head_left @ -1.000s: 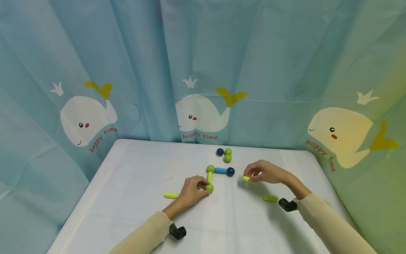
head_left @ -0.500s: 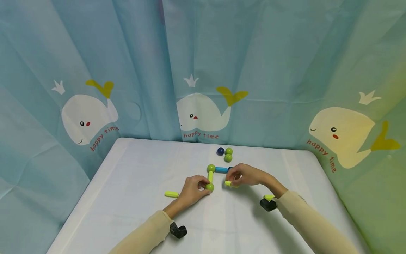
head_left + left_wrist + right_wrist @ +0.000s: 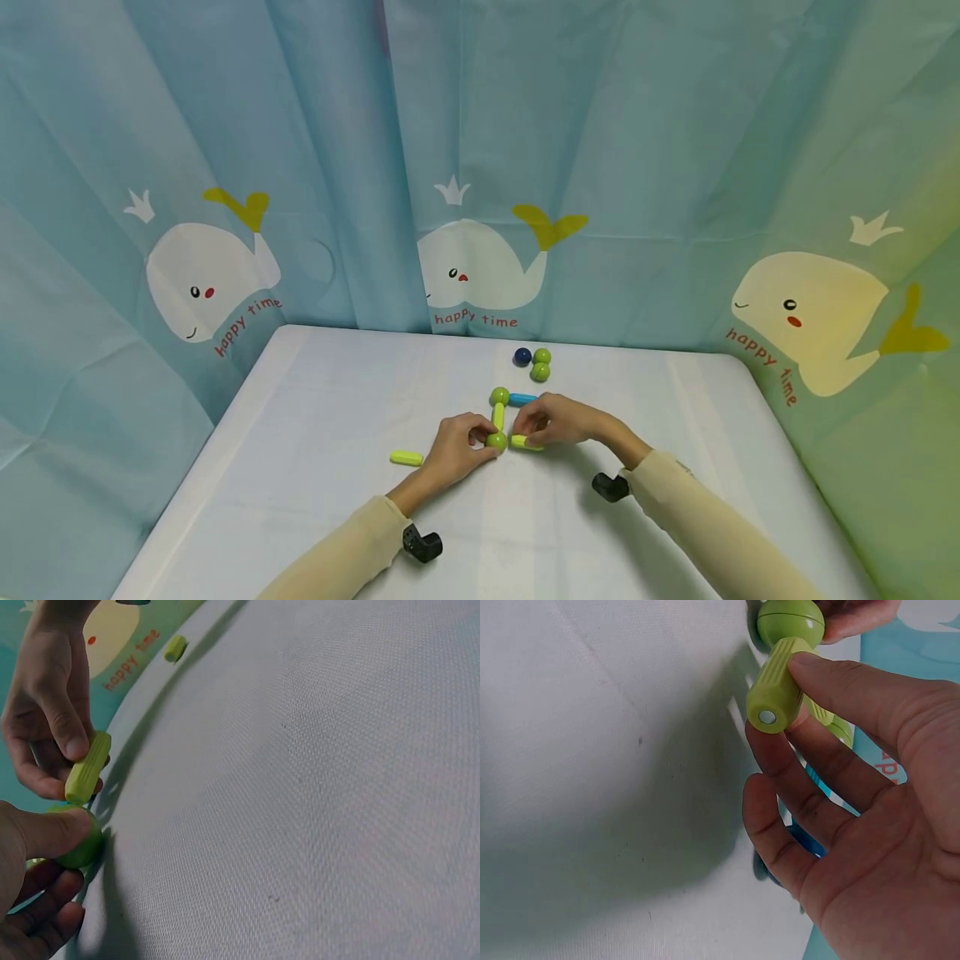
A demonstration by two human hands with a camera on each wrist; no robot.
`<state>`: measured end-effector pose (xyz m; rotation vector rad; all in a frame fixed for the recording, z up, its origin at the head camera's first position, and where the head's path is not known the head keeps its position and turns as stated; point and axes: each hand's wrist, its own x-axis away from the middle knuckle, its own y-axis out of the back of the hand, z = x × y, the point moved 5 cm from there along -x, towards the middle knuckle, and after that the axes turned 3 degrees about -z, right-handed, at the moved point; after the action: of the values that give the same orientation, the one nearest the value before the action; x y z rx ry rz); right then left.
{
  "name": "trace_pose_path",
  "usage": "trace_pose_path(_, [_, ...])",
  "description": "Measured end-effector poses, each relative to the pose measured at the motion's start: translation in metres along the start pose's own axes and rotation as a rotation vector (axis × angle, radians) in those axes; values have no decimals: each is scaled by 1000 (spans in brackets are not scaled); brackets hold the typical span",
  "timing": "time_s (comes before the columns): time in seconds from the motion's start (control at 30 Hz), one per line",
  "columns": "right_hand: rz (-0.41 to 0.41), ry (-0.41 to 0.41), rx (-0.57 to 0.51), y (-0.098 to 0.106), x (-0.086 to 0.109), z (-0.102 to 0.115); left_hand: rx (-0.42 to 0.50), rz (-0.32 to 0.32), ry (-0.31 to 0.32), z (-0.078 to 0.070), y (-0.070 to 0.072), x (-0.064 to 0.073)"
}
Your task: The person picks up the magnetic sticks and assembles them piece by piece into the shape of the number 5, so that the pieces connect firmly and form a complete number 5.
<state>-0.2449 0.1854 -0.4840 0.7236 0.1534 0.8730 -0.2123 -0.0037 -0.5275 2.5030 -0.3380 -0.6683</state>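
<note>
My left hand (image 3: 453,448) pinches a glossy green ball (image 3: 497,442) between thumb and fingers. From that ball a yellow-green rod (image 3: 498,415) runs back to a second green ball (image 3: 500,396), where a light blue rod (image 3: 522,399) leads off to the right. A dark blue ball (image 3: 804,838) shows behind the fingers in the right wrist view; the right hand hides it in the head view. My right hand (image 3: 562,419) pinches a ribbed yellow-green magnetic rod (image 3: 776,686), a round metal spot on its near end. The rod's far end is right at the left hand's ball.
Left of the left hand lies another yellow-green rod (image 3: 407,457). One more rod (image 3: 175,649) lies on the white table (image 3: 330,392), beyond the right hand. Near the back edge sit a dark blue ball (image 3: 522,357) and two green balls (image 3: 541,372). A whale-print curtain (image 3: 637,125) hangs behind.
My right hand has moved left with its rod, from right of the dark blue ball to beside the ball in my left hand. The left hand has stayed in place.
</note>
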Motion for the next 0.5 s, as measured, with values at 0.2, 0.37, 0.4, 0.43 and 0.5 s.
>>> trace_pose_path(0.2, [5,24,-16,-4,-4,2,6,1,1,0,0,0])
trace_pose_path(0.37, [12,22,-18,-5,-4,4,3,1,-6,1,-1,0])
trace_pose_path(0.4, [11,20,-17,-5,-3,4,4,0,-8,1,-1,0])
trace_pose_path(0.43, [11,19,-18,-5,-3,4,4,0,-8,1,-1,0])
trace_pose_path(0.5, [10,17,-21,-5,-3,4,3,1,-6,1,0,0])
